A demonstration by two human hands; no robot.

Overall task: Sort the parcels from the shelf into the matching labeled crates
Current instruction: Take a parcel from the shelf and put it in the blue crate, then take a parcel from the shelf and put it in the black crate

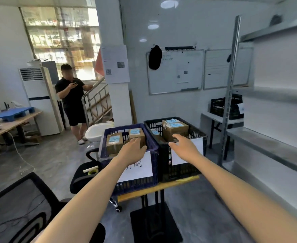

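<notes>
Both my hands reach forward over two plastic crates standing side by side, touching, on a narrow wooden counter (161,187). My left hand (133,151), fingers loosely spread and holding nothing, hovers over the near rim of the blue lattice-walled plastic crate (153,183), which carries a white paper label (140,170) with printed characters partly hidden by my wrist. Inside it lie brown cardboard parcels with blue stickers (114,142). My right hand (182,145), likewise spread and empty, is over the near edge of the black lattice-walled plastic crate (182,172), which bears its own white sheet (196,146) and holds stacked brown parcels (175,128). The grey metal shelf (266,148) at my right appears bare. A person in black clothing (72,99) stands by the stair railing behind.
</notes>
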